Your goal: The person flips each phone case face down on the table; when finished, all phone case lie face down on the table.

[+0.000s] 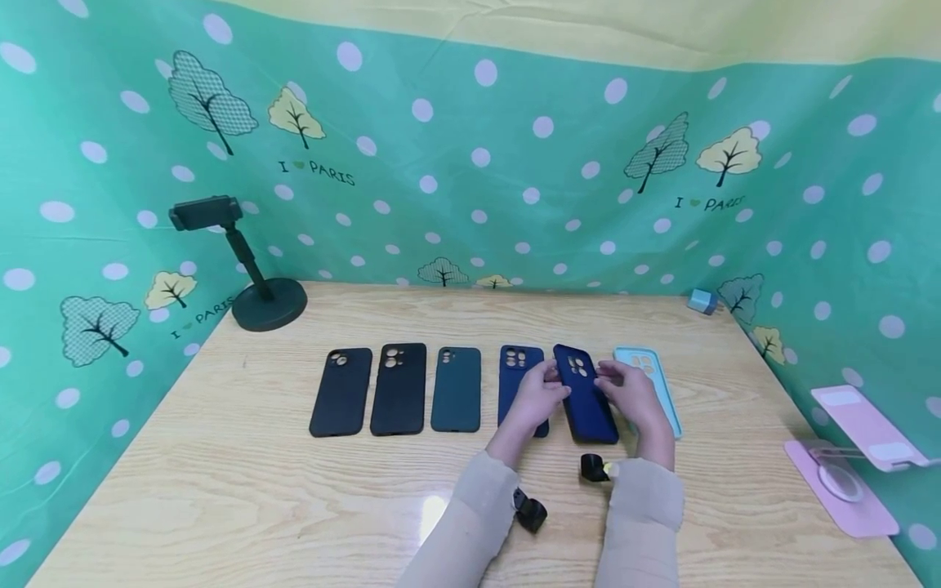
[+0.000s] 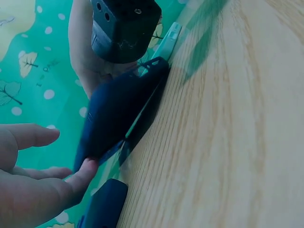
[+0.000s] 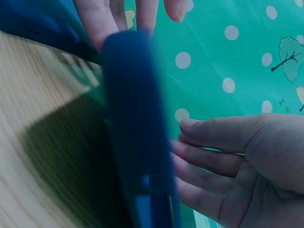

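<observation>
A navy phone case [image 1: 588,404] stands tilted off the table between both hands, its camera cutouts at the far end. Fingertips of my left hand [image 1: 540,394] touch its left edge; the left wrist view shows that hand's fingers [image 2: 84,176] fairly straight. On the other side is my right hand [image 1: 634,396], whose extended fingers [image 3: 209,159] meet the case's side in the right wrist view, where the case is blurred. Under my left hand lies another blue case [image 1: 512,384], partly covered. A light blue case [image 1: 665,396] is partly behind my right hand.
Left in the row lie a teal case [image 1: 456,392] and two black cases, one [image 1: 399,392] beside the other [image 1: 341,396]. A black phone stand [image 1: 268,304] stands back left, a blue charger plug [image 1: 702,301] back right, a pink folding stand [image 1: 845,490] at right.
</observation>
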Action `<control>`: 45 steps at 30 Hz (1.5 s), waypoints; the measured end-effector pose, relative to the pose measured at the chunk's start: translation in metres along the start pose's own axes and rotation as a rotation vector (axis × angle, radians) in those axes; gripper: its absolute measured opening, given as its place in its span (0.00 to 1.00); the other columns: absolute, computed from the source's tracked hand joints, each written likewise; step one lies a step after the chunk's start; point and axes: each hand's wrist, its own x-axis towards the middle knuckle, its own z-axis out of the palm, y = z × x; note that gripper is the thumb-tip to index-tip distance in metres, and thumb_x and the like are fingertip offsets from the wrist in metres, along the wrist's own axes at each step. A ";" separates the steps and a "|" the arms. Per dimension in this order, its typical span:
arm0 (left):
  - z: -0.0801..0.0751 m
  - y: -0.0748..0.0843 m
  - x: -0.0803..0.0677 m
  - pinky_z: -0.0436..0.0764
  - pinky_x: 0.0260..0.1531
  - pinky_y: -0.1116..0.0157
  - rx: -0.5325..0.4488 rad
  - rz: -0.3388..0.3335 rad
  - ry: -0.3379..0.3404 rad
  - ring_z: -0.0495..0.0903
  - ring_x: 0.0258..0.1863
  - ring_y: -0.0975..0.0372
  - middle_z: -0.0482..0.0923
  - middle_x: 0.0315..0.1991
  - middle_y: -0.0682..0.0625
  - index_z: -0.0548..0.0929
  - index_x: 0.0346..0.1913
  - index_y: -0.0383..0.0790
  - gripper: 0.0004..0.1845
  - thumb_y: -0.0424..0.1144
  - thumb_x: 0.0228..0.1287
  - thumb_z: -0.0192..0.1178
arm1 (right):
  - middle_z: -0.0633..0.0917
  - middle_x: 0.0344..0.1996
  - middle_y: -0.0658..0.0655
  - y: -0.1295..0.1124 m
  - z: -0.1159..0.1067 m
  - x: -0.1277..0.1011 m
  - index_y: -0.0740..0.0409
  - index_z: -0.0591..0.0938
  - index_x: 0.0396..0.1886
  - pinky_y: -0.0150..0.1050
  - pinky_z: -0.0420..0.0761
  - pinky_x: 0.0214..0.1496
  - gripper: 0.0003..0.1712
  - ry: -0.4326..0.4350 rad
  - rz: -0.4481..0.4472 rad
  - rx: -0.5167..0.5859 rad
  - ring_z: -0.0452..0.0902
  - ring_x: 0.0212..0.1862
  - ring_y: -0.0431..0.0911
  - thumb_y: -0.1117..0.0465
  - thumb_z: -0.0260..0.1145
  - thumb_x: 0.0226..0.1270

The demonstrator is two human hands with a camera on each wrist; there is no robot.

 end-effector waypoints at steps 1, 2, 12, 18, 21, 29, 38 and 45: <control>0.000 0.000 0.000 0.82 0.54 0.61 -0.008 0.000 -0.001 0.77 0.59 0.48 0.71 0.63 0.33 0.64 0.69 0.27 0.31 0.27 0.64 0.59 | 0.76 0.60 0.71 0.000 0.000 0.000 0.71 0.66 0.68 0.49 0.80 0.59 0.27 -0.004 -0.004 0.000 0.74 0.61 0.62 0.63 0.54 0.74; 0.000 0.000 0.000 0.82 0.53 0.62 -0.019 -0.004 -0.003 0.77 0.59 0.49 0.72 0.63 0.33 0.64 0.69 0.28 0.31 0.27 0.63 0.59 | 0.76 0.60 0.71 0.000 0.000 0.000 0.71 0.66 0.68 0.49 0.81 0.58 0.27 -0.006 -0.009 -0.001 0.75 0.60 0.62 0.63 0.54 0.74; 0.000 -0.002 0.002 0.80 0.57 0.61 -0.087 0.015 -0.036 0.77 0.60 0.49 0.73 0.62 0.33 0.66 0.67 0.26 0.28 0.23 0.64 0.55 | 0.78 0.58 0.71 -0.005 -0.001 -0.002 0.72 0.67 0.67 0.48 0.81 0.57 0.26 -0.030 -0.019 0.001 0.77 0.58 0.61 0.62 0.55 0.74; -0.001 -0.003 0.001 0.80 0.57 0.63 -0.114 0.062 -0.066 0.78 0.59 0.49 0.72 0.64 0.34 0.66 0.67 0.26 0.27 0.20 0.64 0.53 | 0.77 0.59 0.72 -0.011 -0.002 -0.003 0.72 0.70 0.65 0.48 0.82 0.55 0.27 -0.072 -0.016 -0.027 0.78 0.57 0.60 0.58 0.55 0.74; -0.001 -0.004 0.001 0.80 0.55 0.64 -0.118 0.083 -0.063 0.79 0.58 0.50 0.73 0.63 0.34 0.68 0.67 0.26 0.27 0.20 0.63 0.53 | 0.77 0.59 0.73 -0.013 -0.002 -0.004 0.73 0.69 0.65 0.47 0.83 0.55 0.27 -0.090 0.001 -0.003 0.78 0.58 0.61 0.57 0.53 0.75; 0.001 -0.007 0.005 0.81 0.55 0.64 -0.153 0.091 -0.054 0.79 0.57 0.49 0.74 0.62 0.34 0.69 0.65 0.26 0.26 0.19 0.62 0.54 | 0.75 0.60 0.75 -0.016 -0.002 -0.003 0.75 0.66 0.67 0.48 0.80 0.60 0.31 -0.118 0.021 0.094 0.75 0.61 0.62 0.53 0.50 0.77; 0.001 -0.007 0.005 0.81 0.55 0.64 -0.181 0.105 -0.048 0.80 0.57 0.49 0.74 0.62 0.34 0.71 0.64 0.27 0.26 0.18 0.62 0.53 | 0.74 0.60 0.76 -0.019 -0.002 -0.006 0.77 0.63 0.67 0.49 0.79 0.61 0.36 -0.136 0.028 0.150 0.73 0.62 0.63 0.48 0.48 0.78; 0.003 -0.006 0.004 0.81 0.55 0.63 -0.214 0.106 -0.046 0.80 0.56 0.47 0.74 0.61 0.33 0.71 0.64 0.26 0.26 0.18 0.61 0.53 | 0.75 0.59 0.76 -0.019 -0.002 -0.005 0.77 0.63 0.67 0.48 0.79 0.61 0.36 -0.134 0.041 0.138 0.75 0.61 0.62 0.48 0.49 0.77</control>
